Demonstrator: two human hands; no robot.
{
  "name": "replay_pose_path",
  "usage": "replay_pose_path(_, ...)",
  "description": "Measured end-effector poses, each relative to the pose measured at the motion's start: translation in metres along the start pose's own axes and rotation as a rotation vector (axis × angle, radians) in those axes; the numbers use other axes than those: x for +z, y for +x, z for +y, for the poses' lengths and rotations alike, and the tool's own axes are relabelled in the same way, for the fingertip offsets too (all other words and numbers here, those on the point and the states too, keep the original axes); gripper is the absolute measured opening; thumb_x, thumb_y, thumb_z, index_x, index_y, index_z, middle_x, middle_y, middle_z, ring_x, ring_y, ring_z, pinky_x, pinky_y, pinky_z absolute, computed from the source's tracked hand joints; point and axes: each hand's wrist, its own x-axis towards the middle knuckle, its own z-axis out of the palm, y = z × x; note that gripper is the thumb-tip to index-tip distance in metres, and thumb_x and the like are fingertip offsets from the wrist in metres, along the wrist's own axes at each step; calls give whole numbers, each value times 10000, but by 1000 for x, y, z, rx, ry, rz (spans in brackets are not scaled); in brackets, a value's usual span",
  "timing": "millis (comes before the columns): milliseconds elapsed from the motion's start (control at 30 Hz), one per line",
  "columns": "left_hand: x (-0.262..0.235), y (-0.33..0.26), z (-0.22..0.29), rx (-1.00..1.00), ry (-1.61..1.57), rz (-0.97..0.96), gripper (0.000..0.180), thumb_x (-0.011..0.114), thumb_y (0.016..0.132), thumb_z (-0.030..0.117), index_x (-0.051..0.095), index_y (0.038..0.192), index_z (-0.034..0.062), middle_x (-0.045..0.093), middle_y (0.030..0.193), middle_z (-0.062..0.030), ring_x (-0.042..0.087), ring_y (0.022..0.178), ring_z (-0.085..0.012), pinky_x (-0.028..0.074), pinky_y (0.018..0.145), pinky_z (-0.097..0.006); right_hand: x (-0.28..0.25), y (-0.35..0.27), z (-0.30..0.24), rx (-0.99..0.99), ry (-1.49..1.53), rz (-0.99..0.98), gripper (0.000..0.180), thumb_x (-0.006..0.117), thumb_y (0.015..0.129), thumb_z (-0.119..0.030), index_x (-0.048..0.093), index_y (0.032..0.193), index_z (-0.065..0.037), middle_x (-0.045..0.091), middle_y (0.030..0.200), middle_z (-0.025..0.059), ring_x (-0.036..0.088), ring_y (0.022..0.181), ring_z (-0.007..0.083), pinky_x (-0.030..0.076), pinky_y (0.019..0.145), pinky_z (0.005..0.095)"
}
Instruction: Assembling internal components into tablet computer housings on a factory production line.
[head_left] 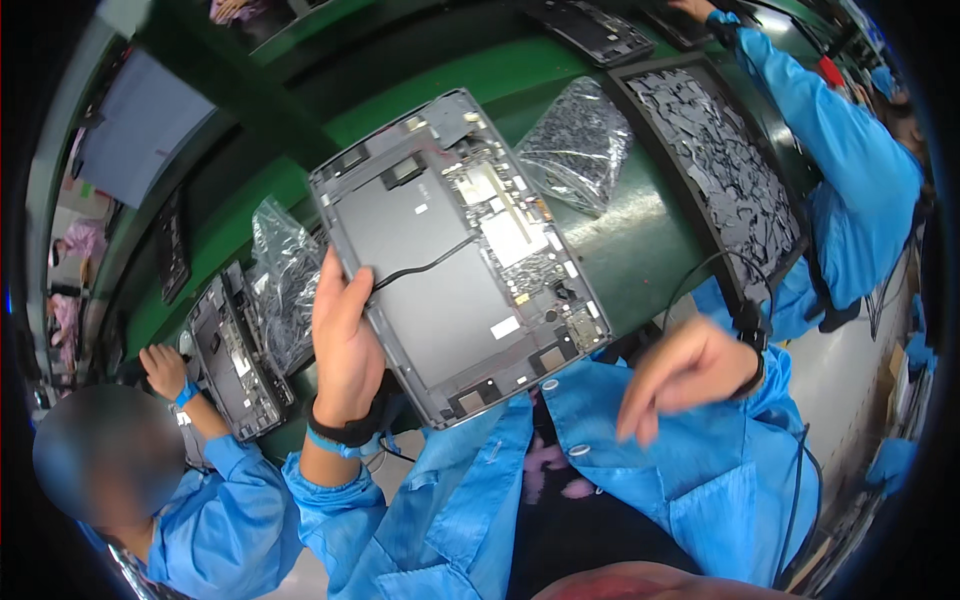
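An opened grey tablet or laptop housing point(410, 265) is held up, tilted, with its inside facing me. Circuit boards point(510, 235) run along its right side, and a black cable point(425, 268) crosses the bare grey area. My left hand point(345, 335) is closed on the housing's left edge, thumb on the inner face and the fingers partly hidden. Off the housing's lower right corner is my right hand point(685, 375), in front of my jacket. It touches nothing I can see, and motion blurs its fingers. Dark bands circle both wrists.
On the green bench point(630, 270), a clear bag of dark pieces point(580, 145) lies beyond the housing. A black tray point(710, 165) of small dark parts sits to the right. Another opened housing point(235, 355) and a plastic bag point(285, 280) are left. Co-workers in blue sit on both sides.
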Motion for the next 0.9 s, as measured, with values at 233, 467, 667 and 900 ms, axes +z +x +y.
replay_pose_path(233, -12, -2, 6, 56, 292, 108, 652, 543, 907, 63, 249, 1475, -61, 301, 1535, -174, 266, 1430, -277, 185, 1169, -387, -113, 69, -33, -428, -1333, 924, 159, 627, 835, -54, 672, 984, -23, 670, 859, 103, 648, 746, 219, 515, 667, 308)
replay_pose_path(467, 1, 64, 74, 209, 864, -21, 198, 558, 914, 26, 659, 1069, -46, 657, 1132, -114, 589, 1085, -203, 415, 984, -322, -180, 108, 0, -431, -1861, 745, 105, 664, 772, -75, 625, 868, -57, 532, 837, 95, 578, 791, 311, 493, 691, 413)
replay_pose_path(667, 39, 124, 76, 582, 1356, -279, 221, 678, 832, 96, 670, 1030, -3, 670, 1014, -165, 627, 947, -312, 486, 852, -360, -187, 111, 7, -331, -1679, 750, 98, 655, 796, -77, 637, 887, -46, 560, 840, 107, 594, 813, 317, 495, 703, 418)
replay_pose_path(900, 69, 125, 37, 879, 1732, -473, 420, 671, 765, 90, 586, 1129, -100, 622, 1153, -227, 612, 1061, -335, 501, 918, -389, -177, 118, 8, -301, -1716, 756, 108, 676, 770, -93, 622, 855, -54, 557, 822, 106, 604, 786, 310, 506, 669, 418)
